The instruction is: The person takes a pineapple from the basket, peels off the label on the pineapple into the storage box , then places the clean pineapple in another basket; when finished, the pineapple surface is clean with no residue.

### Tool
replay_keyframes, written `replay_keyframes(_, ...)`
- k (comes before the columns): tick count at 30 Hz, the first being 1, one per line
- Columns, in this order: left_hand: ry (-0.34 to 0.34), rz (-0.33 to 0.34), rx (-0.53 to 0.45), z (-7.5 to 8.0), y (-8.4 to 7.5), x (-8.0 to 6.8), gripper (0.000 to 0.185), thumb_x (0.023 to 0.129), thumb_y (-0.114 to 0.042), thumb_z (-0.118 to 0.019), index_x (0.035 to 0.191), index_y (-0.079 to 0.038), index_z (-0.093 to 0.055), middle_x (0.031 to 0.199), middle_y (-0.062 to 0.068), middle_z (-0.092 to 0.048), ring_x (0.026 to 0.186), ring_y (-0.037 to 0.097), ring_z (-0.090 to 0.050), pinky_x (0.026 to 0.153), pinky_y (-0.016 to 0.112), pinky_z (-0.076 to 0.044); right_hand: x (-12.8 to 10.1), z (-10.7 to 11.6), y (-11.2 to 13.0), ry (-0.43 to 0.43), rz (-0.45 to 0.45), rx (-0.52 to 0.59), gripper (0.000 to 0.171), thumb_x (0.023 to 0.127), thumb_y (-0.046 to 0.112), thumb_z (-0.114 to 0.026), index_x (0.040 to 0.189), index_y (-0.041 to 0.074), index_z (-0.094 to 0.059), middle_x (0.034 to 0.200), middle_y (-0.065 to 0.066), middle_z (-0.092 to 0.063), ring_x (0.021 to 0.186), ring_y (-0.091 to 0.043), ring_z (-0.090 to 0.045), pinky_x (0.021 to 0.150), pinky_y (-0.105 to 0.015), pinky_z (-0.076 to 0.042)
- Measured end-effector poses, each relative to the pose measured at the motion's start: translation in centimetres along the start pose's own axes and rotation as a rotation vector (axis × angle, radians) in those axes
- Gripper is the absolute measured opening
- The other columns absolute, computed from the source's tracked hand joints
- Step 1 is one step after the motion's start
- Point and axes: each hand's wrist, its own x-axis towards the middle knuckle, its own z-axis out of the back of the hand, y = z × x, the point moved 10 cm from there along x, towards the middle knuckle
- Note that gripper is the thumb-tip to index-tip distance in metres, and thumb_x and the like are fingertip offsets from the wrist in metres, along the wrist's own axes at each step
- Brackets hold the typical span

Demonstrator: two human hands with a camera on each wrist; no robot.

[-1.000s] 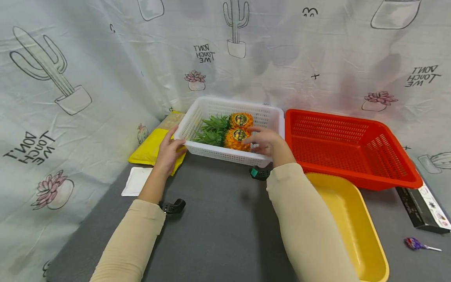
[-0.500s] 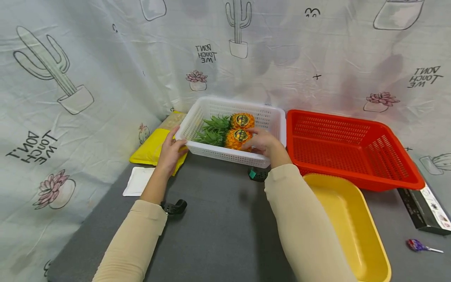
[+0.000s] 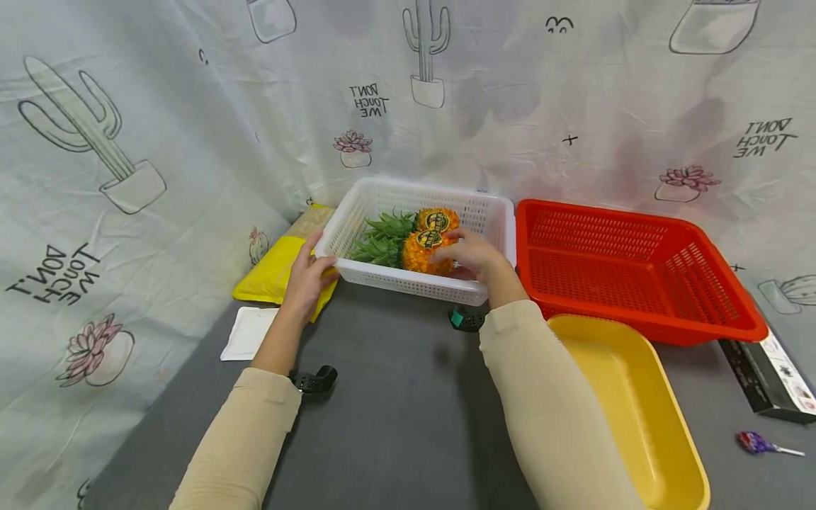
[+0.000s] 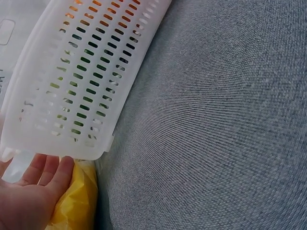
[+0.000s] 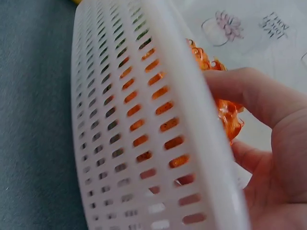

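A white slotted basket point(image 3: 414, 285) point(image 4: 81, 81) point(image 5: 144, 120) stands at the back of the grey table and holds two small orange pineapples with green leaves point(image 3: 382, 241). My right hand point(image 3: 468, 255) point(image 5: 268, 143) reaches over the near rim and grips the nearer pineapple point(image 3: 422, 253) point(image 5: 225, 115). The other pineapple point(image 3: 438, 217) lies just behind it. My left hand point(image 3: 306, 273) point(image 4: 29, 191) holds the basket's near-left corner, thumb on the rim.
A red basket point(image 3: 644, 216) stands right of the white one, a yellow tray point(image 3: 637, 397) in front of it. A yellow bag point(image 3: 274, 269) point(image 4: 76, 206) and white packet point(image 3: 245, 331) lie left. A black box point(image 3: 765, 375) and lollipop point(image 3: 752, 443) lie far right.
My right hand has come down onto the nearer pineapple and taken hold of it; the fruit has shifted slightly up and left. The left hand has stayed on the basket corner.
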Motion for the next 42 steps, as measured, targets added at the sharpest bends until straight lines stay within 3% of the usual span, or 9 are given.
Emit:
replay_keyframes(7,0.009,-0.009,-0.032,-0.1,0.1,-0.1,0.067,0.107,-0.015,-0.048,0.167,-0.028,-0.020,0.166,0.017,-0.028,0.130,0.020,-0.047,0.122,0.047,-0.035,-1.2,0.1,1.9,-0.004,0.001,0.103,0.082,0.087,0.017,-0.081,0.157,0.020,-0.036,0.156,-0.015,-0.040,0.121,-0.044,-0.060,0.102,-0.050,-0.055)
replay_keyframes(16,0.023,0.001,-0.029,-0.4,0.0,-0.2,0.068,0.107,-0.014,-0.047,0.167,-0.028,-0.019,0.167,0.016,-0.026,0.128,0.018,-0.048,0.123,0.047,-0.034,-3.7,1.6,4.1,-0.003,0.063,0.169,0.075,0.090,0.020,-0.078,0.154,0.022,-0.040,0.148,-0.012,-0.047,0.114,-0.039,-0.065,0.098,-0.048,-0.057)
replay_keyframes(24,0.032,0.005,-0.023,-0.6,-0.1,-0.1,0.069,0.106,-0.014,-0.047,0.167,-0.027,-0.017,0.167,0.019,-0.026,0.133,0.021,-0.046,0.123,0.047,-0.033,-6.0,2.8,5.1,0.009,0.099,0.226,0.070,0.093,0.021,-0.076,0.153,0.021,-0.040,0.147,-0.011,-0.046,0.118,-0.038,-0.063,0.097,-0.049,-0.057)
replay_keyframes(36,0.049,0.010,-0.022,-1.3,0.4,0.0,0.068,0.107,-0.017,-0.050,0.167,-0.028,-0.019,0.162,0.020,-0.033,0.118,0.012,-0.054,0.122,0.047,-0.036,-10.5,3.8,2.8,0.040,0.129,0.255,0.076,0.098,0.024,-0.071,0.160,0.023,-0.027,0.148,-0.010,-0.043,0.118,-0.035,-0.063,0.090,-0.038,-0.060)
replay_keyframes(42,0.037,0.004,-0.015,-0.3,-0.1,-0.3,0.069,0.107,-0.017,-0.049,0.167,-0.029,-0.017,0.164,0.019,-0.030,0.128,0.017,-0.050,0.123,0.047,-0.034,-12.6,3.4,0.9,0.051,0.174,0.284,0.070,0.099,0.023,-0.068,0.158,0.019,-0.029,0.142,-0.012,-0.047,0.110,-0.032,-0.068,0.090,-0.039,-0.060)
